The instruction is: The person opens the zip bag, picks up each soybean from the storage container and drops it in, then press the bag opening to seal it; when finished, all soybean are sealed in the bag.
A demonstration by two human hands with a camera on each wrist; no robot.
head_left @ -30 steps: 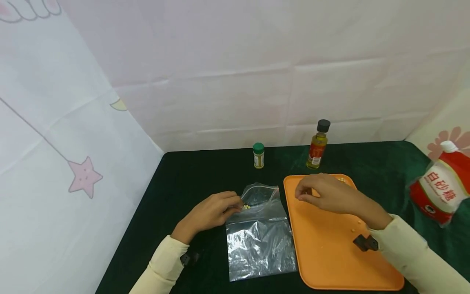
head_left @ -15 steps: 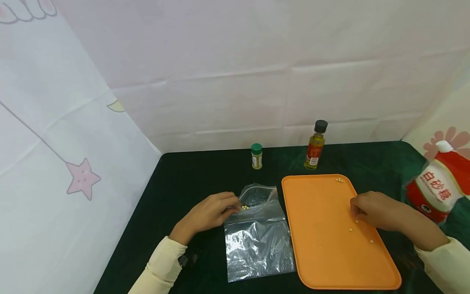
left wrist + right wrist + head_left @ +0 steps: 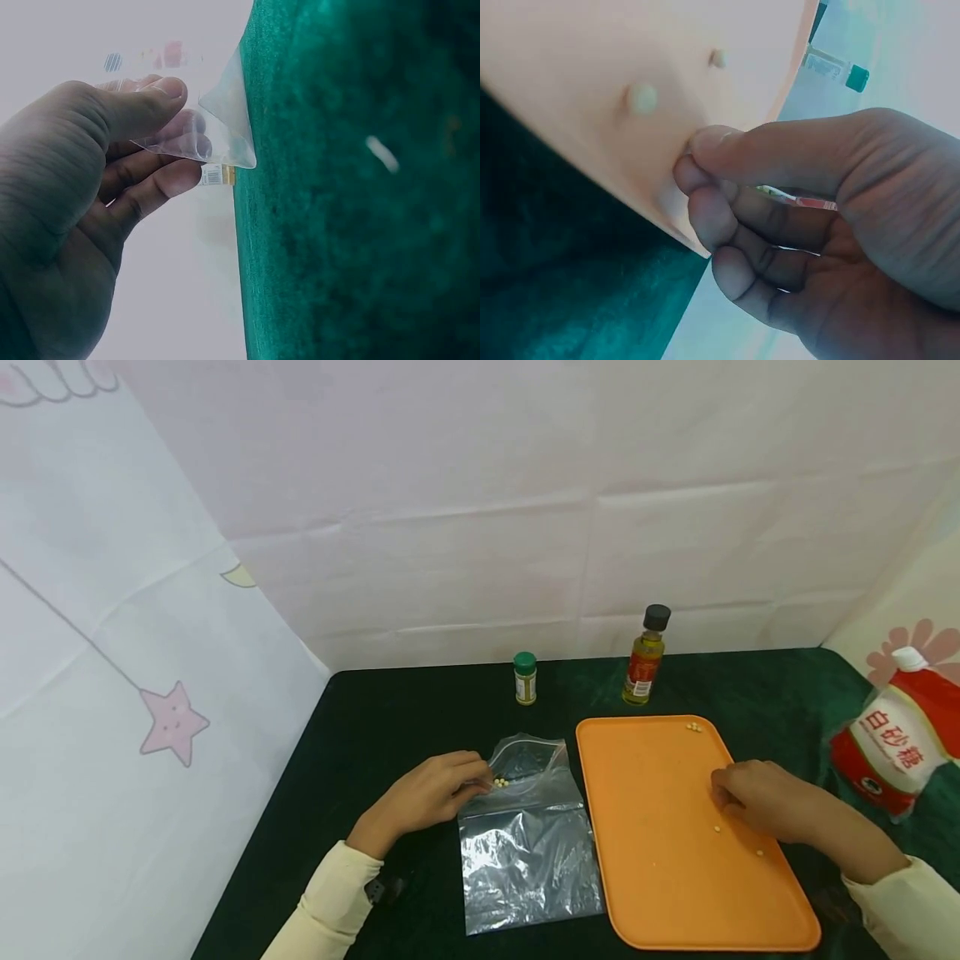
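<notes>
A clear zip-lock bag (image 3: 532, 868) lies flat on the dark green cloth, its top end toward the back and a few pale soybeans (image 3: 501, 783) showing near the mouth. My left hand (image 3: 442, 789) pinches the bag's left edge between thumb and fingers; in the left wrist view the plastic film (image 3: 232, 124) sticks out past the fingertips. Over the right side of the orange tray (image 3: 652, 877), my right hand (image 3: 765, 793) has thumb and index finger pressed together low on the surface, hiding the soybean there. Two loose soybeans (image 3: 642, 97) lie close by on the tray.
Several more soybeans (image 3: 693, 727) sit at the tray's far right corner. Behind stand a small green-capped jar (image 3: 526, 685) and a black-capped oil bottle (image 3: 643, 668). A red and white sugar bag (image 3: 892, 735) rests at the right.
My right hand has moved from the tray's upper middle to its right side, then slightly left onto a soybean, which is now covered. My left hand stays on the bag.
</notes>
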